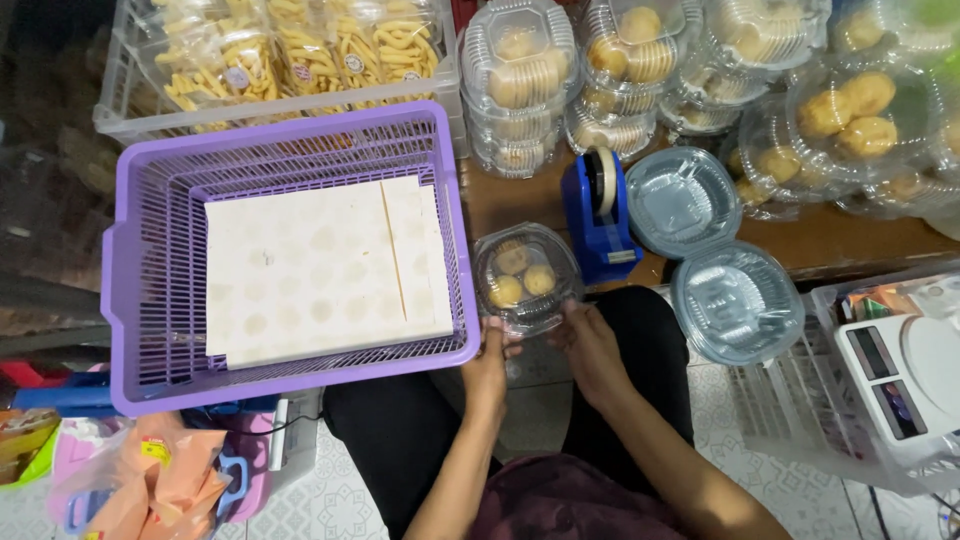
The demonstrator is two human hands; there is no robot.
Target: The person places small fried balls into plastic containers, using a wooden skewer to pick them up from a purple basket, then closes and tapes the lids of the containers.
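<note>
Both hands on a small box of cookies, frame centre.

The purple basket (290, 245) fills the left; just right of it the clear round container (527, 277), lid down, shows golden cookies (524, 272). Left hand (487, 365) and right hand (592, 345) pinch its near edge.

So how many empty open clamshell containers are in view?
1: an open, empty clamshell container lies right of the blue tape dispenser, both halves showing. Both hands hold a filled container.
</note>
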